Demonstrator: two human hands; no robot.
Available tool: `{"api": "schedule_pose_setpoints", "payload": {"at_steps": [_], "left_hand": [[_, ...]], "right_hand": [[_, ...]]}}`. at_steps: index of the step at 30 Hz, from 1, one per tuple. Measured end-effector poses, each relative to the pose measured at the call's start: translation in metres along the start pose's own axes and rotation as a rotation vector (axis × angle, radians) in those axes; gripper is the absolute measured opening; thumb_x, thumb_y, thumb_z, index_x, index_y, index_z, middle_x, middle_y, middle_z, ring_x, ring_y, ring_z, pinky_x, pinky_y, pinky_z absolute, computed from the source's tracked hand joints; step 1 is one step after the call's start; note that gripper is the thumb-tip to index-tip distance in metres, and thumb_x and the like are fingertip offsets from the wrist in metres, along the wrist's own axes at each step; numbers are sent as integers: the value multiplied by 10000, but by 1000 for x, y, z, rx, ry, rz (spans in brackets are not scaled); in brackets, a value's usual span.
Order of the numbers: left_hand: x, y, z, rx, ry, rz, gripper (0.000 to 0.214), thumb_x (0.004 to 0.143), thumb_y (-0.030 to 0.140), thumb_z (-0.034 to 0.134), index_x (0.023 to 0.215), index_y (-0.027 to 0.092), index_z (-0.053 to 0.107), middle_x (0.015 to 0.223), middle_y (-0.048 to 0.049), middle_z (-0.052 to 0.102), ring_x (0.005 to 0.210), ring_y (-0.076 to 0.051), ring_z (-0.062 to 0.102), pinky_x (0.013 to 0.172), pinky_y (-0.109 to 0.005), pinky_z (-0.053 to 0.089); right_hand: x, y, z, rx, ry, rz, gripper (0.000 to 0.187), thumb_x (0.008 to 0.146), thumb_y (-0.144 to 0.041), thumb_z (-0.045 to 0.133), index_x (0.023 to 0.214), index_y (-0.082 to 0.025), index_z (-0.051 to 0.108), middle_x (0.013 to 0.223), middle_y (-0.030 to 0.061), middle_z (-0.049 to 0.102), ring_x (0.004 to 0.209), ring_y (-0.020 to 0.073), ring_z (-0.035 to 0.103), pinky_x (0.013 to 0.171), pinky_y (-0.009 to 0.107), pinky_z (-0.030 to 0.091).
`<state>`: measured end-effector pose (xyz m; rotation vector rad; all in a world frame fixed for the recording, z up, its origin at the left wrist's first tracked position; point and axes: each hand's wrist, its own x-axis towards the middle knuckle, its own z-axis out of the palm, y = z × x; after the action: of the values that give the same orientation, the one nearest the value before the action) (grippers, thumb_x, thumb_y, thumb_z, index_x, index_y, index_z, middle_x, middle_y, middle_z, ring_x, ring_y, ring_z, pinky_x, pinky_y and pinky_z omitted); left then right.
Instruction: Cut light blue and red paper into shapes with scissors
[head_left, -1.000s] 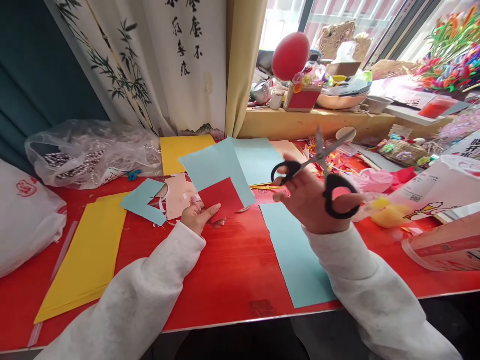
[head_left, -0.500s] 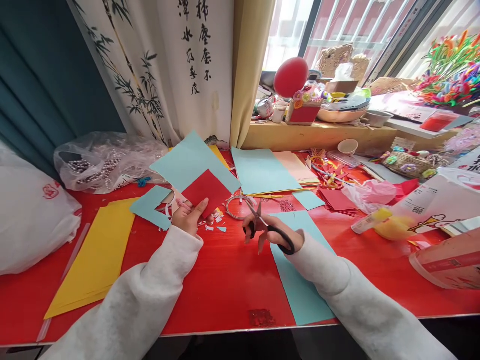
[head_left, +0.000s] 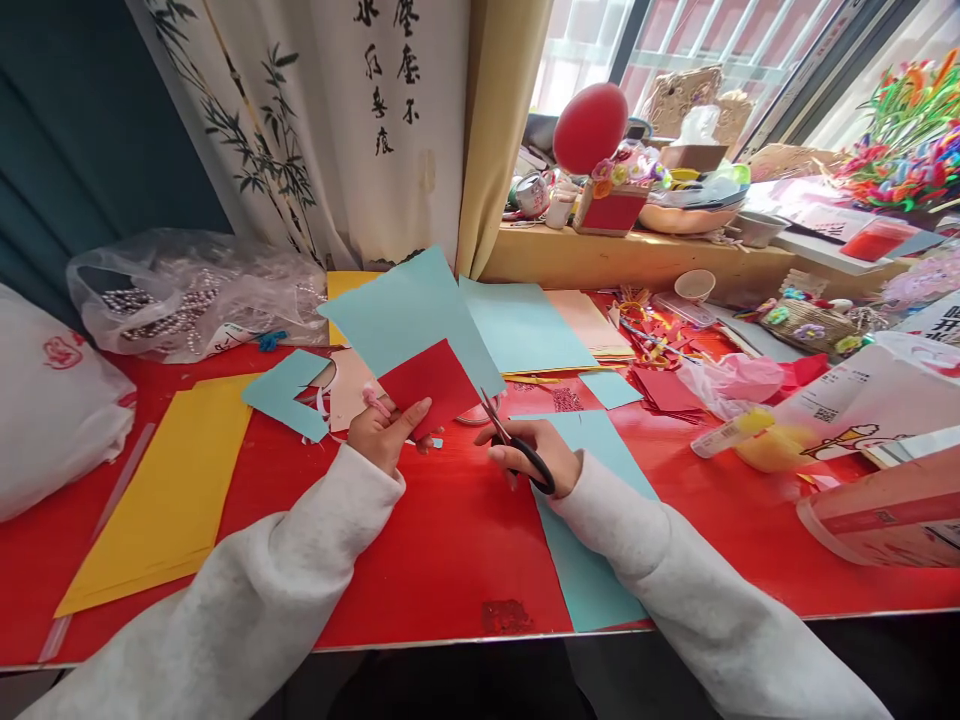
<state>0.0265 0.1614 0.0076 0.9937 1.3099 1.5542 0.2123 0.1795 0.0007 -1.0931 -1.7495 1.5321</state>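
My left hand (head_left: 381, 436) pinches a red paper square (head_left: 433, 385) with the thumb on top. A larger light blue sheet (head_left: 409, 310) lies behind the red square and is held up along with it. In my right hand (head_left: 551, 447) is a pair of scissors (head_left: 534, 466) with black handles. Their blades point up and to the left, at the right-hand corner of the blue sheet; whether they touch the paper I cannot tell. Beside my left hand lies a light blue V-shaped cut-out (head_left: 281, 398). Under my right forearm is another blue sheet (head_left: 592, 540).
Yellow paper (head_left: 161, 490) lies at left near a white plastic bag (head_left: 56, 410). Behind are a clear bag of beads (head_left: 195, 295) and a blue paper stack (head_left: 521, 325). Red paper pieces (head_left: 667, 392), a glue stick (head_left: 731, 433) and a pink bucket (head_left: 885, 510) stand at right.
My right hand has moved left, bringing the scissors up to the corner of the blue sheet. The held papers have turned and shifted slightly right. The view has tilted down a little.
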Motion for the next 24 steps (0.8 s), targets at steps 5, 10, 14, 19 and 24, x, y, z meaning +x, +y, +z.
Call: {"api": "schedule_pose_setpoints", "payload": {"at_steps": [5,10,14,19,24], "left_hand": [[-2,5,2,16,36,-32,351,593,266,723,452,192,410,372,68,441,359,-104,500,420,-259,413],[-4,7,2,58,11,-31,239,618,275,702,501,176,520,398,44,523,366,-102,505,459,-257,440],[-2,5,2,38,4,-23,277,609,271,707,479,176,482,381,49,502,370,-100,509,458,-246,434],[2,-1,0,16,-13,-12,322,601,296,712,467,177,445,402,47,489,381,-101,504,435,-253,421],[4,-2,-1,13,18,-19,415,595,290,716,448,192,340,393,66,411,386,-117,529,428,-258,425]], "right_hand": [[-2,-6,0,-10,-5,32,461,591,-613,650,731,-176,615,403,-24,453,371,134,452,444,293,320],[-3,-5,0,8,-1,34,427,597,-590,659,714,-182,612,392,-29,437,356,134,447,406,282,296],[-2,-2,-1,28,-3,39,421,605,-578,662,717,-176,613,412,-26,438,356,133,451,390,278,297],[-1,-1,0,36,9,69,430,592,-580,671,724,-175,613,414,-30,428,355,135,442,396,284,309],[-2,-3,1,38,15,74,455,591,-598,658,732,-169,601,430,-26,447,366,132,452,401,289,335]]}}
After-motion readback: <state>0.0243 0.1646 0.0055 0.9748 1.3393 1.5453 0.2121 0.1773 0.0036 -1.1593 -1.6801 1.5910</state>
